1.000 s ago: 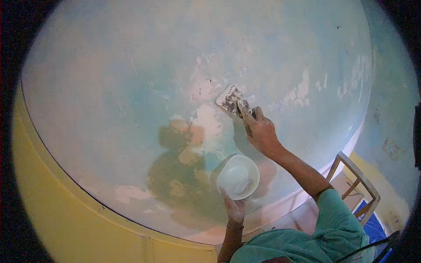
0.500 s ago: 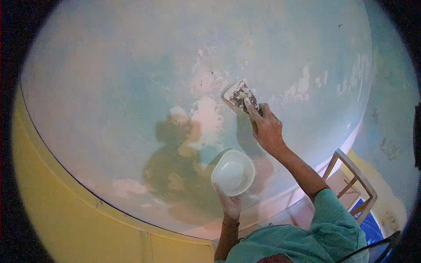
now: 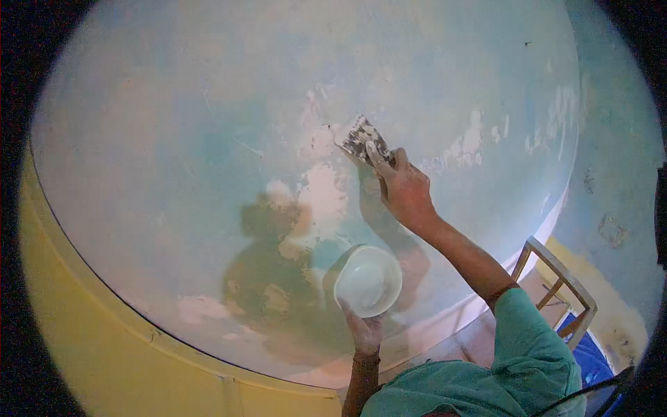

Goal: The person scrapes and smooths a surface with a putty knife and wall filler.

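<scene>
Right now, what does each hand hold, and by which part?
Left hand: white bowl, by its near side. Right hand: scraper, by its near end.

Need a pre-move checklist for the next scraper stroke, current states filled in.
1. Scraper gripped in right hand: ok.
2. Bowl held in left hand, clear of the scraper: ok.
3. Scraper face clean: not ok, pale residue over the dark surface.
4. Blade edge touching wall: cannot tell, contact isn't clear.
5. Wall colour even: not ok, pale patches show.
6. Enough material in bowl: cannot tell, pale on pale.
</scene>
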Demonstrator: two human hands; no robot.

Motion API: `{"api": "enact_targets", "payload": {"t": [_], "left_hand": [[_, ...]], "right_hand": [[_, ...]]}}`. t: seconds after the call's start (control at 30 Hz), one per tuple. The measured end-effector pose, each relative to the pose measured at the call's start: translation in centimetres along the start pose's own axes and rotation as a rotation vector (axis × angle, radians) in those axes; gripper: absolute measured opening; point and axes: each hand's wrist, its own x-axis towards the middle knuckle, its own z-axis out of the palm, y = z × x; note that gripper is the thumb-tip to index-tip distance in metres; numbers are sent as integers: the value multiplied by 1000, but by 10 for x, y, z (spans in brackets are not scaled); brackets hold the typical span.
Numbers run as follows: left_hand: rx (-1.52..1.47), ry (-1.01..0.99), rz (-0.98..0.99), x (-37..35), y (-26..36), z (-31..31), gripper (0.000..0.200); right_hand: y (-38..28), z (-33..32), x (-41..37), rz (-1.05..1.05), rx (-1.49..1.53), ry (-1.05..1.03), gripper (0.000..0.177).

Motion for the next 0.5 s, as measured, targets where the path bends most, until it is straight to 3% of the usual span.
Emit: {"api": "enact_targets", "payload": {"t": [0.3, 0.5], "left_hand": [[-61, 56, -13, 13, 6, -16, 57], [-9, 33, -15, 9, 10, 1, 58]], "right_hand": [[16, -1, -11, 42, -57, -99, 49], [7, 7, 6, 46, -67, -57, 46]]}}
